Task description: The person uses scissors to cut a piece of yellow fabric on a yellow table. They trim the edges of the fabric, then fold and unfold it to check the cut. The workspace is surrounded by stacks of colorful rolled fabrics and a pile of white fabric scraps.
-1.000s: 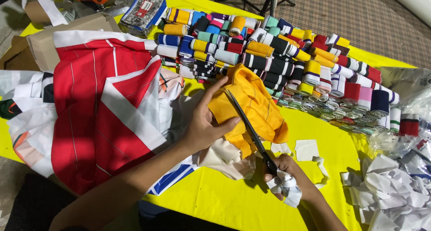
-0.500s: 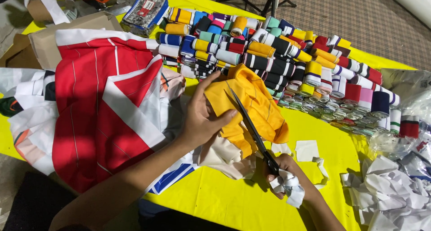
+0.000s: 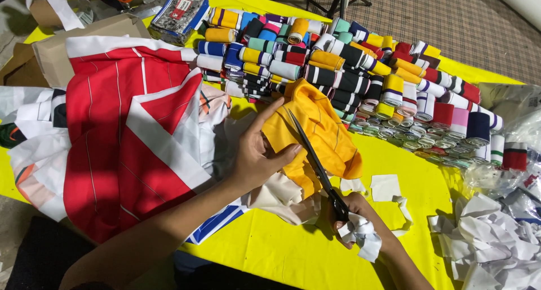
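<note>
L hand [image 3: 256, 157] lies on the yellow fabric [image 3: 315, 129], fingers spread, thumb pressing its near edge, index stretched toward the top fold; it pins the cloth w/o closing round it. R hand [image 3: 352, 214] is clenched around the handles of the black scissors [image 3: 313, 155], w/ a scrap of white cloth [image 3: 363, 236] bunched in the same grip. Blades slightly apart, tips pointing away from the person, lying across the yellow fabric approx. mid-piece. Can't tell how far a cut runs.

The yellow fabric sits mid-bench, rumpled, just in front of the rolled striped trims [image 3: 349, 70], touching the nearest rolls. Under its near edge: cream cloth [image 3: 282, 194]. To the L, a big red-and-white garment [image 3: 129, 138] spread over other pieces, a blue-striped bit [image 3: 217, 225] poking out below. Bench [image 3: 282, 256] has a bright yellow cover.

R side: small white offcuts [image 3: 386, 187] just beside the scissors hand, bigger heap of white scraps [image 3: 490, 245] at the far R edge. Back L: cardboard box [image 3: 62, 47], a flat packet w/ blue border [image 3: 180, 11] near the rolls.
</note>
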